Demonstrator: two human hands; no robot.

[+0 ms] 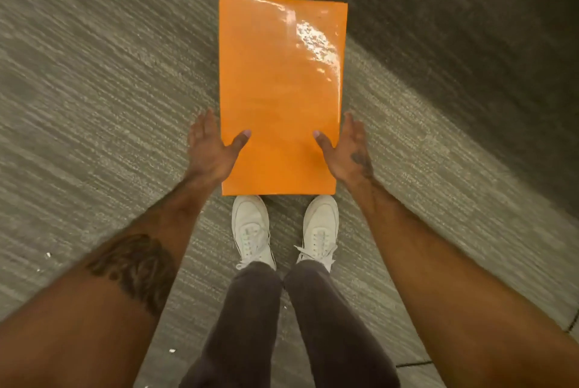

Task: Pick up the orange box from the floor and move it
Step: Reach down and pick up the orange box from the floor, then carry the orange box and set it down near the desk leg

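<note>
Head view: hands, left [210, 149] and right [349, 149], clamp orange box [280, 89] side edges; carpet [94, 89] around.

There are no words, numbers, labels or signs to read here. The top of the orange box [280, 89] in the middle of the frame is plain and shiny (only a bright patch of light sits near its upper right corner). The white shoes [250, 231] below it show no brand name. The dark marks on the arms are too blurry to read.
</note>
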